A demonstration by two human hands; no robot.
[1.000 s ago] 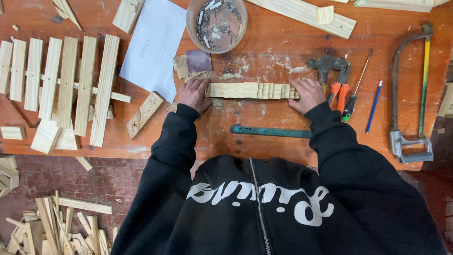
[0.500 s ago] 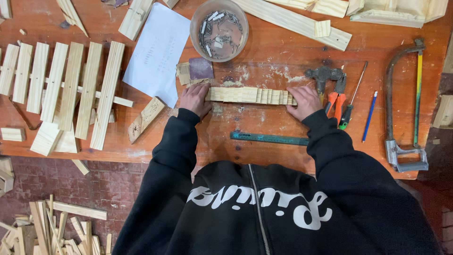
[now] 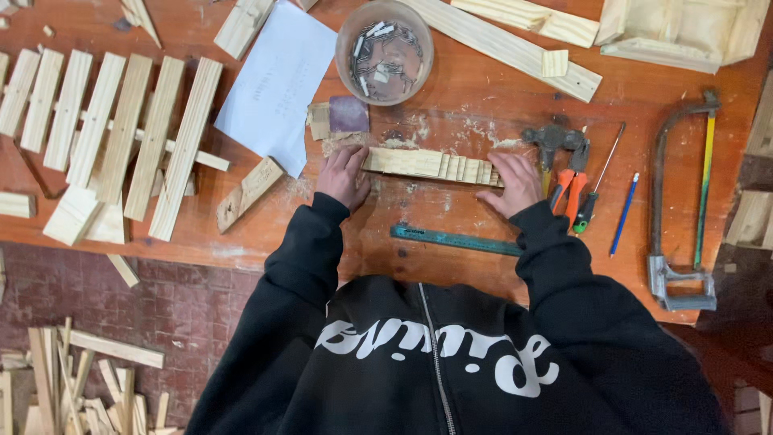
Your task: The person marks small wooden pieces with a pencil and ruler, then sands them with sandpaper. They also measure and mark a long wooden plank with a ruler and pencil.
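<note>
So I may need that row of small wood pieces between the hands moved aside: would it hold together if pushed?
Probably not as one. The row of small wood pieces looks like separate blocks side by side, pressed between the left hand and right hand. Likely light and stiff; it would probably scatter on the sawdusty table.

Two hands press a row of small wood pieces together on the workbench.

The left hand (image 3: 342,176) and right hand (image 3: 513,184) lie flat at either end of the wood row (image 3: 431,165), near the front edge of the bench (image 3: 475,89). A green ruler (image 3: 456,240) lies just in front; pliers (image 3: 570,193) sit beside the right hand, and a tub of nails (image 3: 385,52) stands toward the back edge.
</note>
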